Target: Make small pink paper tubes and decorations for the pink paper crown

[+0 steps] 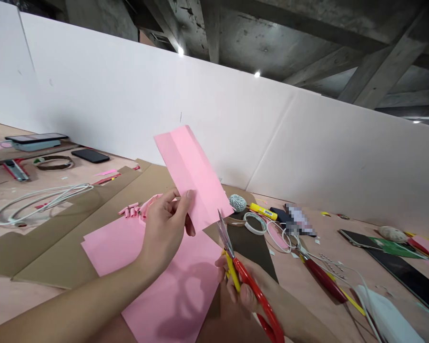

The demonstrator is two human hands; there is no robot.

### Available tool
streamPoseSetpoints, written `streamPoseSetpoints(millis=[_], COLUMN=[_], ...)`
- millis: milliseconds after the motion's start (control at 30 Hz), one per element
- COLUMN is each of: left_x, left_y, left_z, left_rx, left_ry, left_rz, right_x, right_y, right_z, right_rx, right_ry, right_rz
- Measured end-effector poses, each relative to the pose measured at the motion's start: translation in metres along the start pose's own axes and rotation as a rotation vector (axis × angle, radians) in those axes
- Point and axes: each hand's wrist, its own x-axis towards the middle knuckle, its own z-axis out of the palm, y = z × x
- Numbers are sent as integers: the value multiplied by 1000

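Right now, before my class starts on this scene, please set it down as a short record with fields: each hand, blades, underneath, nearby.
Left hand: grips a creased pink sheet, raised
Right hand: holds red-handled scissors
Blades: point up at the sheet's lower corner; contact unclear
Underneath: larger pink paper, partly over brown cardboard
Nearby, left: small pink rolls, white cable
Nearby, right: yellow tube, white tape roll
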Motion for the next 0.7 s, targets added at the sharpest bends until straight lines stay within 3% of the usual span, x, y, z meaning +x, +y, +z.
streamPoseSetpoints(millis=[267,700], left_x=[-7,-7], left_y=[0,-3], left_z=[4,5], left_rx=[-47,-48], left_ry=[-59,-116], left_rz=[51,29], right_x=[-9,-4], right_y=[-16,-6], right_z=[5,15], right_rx=[28,100], right_ry=[-57,-80], right_rz=[44,82])
